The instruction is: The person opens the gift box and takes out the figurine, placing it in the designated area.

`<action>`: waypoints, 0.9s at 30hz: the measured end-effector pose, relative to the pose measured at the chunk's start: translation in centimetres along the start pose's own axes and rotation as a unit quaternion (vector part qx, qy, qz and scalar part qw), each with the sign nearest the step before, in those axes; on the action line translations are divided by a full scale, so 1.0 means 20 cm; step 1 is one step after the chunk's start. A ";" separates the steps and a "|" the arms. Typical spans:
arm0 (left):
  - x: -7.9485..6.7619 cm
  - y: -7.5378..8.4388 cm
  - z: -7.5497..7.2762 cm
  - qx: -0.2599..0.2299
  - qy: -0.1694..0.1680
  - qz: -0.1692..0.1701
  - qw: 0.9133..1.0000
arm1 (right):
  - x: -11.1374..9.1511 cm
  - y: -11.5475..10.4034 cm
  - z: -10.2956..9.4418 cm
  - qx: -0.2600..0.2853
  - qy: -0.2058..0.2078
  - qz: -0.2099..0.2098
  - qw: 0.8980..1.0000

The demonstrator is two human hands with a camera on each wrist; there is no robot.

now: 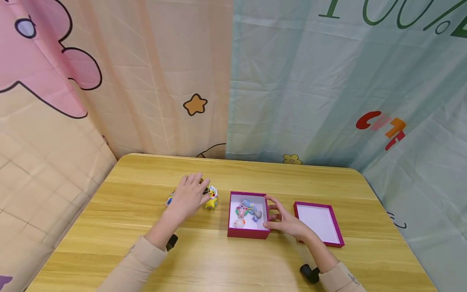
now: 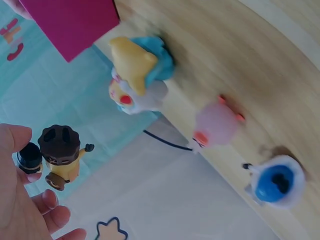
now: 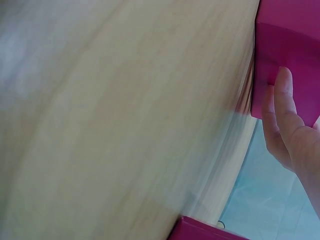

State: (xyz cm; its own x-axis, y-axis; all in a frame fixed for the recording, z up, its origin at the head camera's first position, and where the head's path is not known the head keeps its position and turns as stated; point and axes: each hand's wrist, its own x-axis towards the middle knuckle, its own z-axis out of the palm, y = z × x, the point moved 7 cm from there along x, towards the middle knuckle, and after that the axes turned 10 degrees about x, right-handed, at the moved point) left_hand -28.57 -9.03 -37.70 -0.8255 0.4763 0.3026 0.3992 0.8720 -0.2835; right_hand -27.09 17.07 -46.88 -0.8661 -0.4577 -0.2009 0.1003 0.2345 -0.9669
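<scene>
Backdrop: peach-and-blue cartoon curtains (image 1: pixel 175 61), wood-grain worktop (image 1: pixel 215 263)
Left hand (image 1: pixel 187 196): pinching a tiny brown-and-yellow figurine (image 2: pixel 60 149), left of the square magenta box (image 1: pixel 248 233)
Right hand (image 1: pixel 286 221): loose fingers touching the box's right side
Box contents: some lil colorful toys (image 1: pixel 242 210)

The head view is bright and crisp — the right-wrist tabletop (image 3: pixel 115 120) looks blurred.

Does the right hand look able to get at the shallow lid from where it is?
Probably yes: the right hand touches the box, and the lid lies close by on the table, with nothing visible in the way.
</scene>
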 end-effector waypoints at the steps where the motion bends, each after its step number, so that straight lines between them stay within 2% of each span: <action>1: -0.01 -0.02 0.00 0.000 0.001 -0.003 1.000 | 0.00 0.00 0.00 0.000 0.000 0.000 1.000; 6: -0.05 -0.10 0.02 0.003 -0.004 -0.021 1.000 | 0.00 0.00 0.00 -0.007 0.001 -0.001 1.000; 12: -0.10 -0.21 0.04 0.010 -0.027 -0.044 0.999 | 0.00 0.00 0.00 -0.008 0.003 0.001 1.000; 21: -0.18 -0.37 0.10 0.012 -0.041 -0.082 0.996 | 0.00 0.01 0.00 0.001 0.002 0.005 1.000; 27: -0.25 -0.46 0.15 0.005 -0.063 -0.110 0.992 | 0.00 0.01 0.00 0.002 0.003 0.005 1.000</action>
State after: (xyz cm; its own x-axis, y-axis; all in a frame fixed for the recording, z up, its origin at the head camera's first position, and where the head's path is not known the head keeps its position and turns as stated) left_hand -29.35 -19.83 -39.27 -0.9361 0.2555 0.2418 0.2000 0.9520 -0.2318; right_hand -27.15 17.13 -47.09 -0.8680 -0.4505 -0.2089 0.1107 0.2347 -0.9658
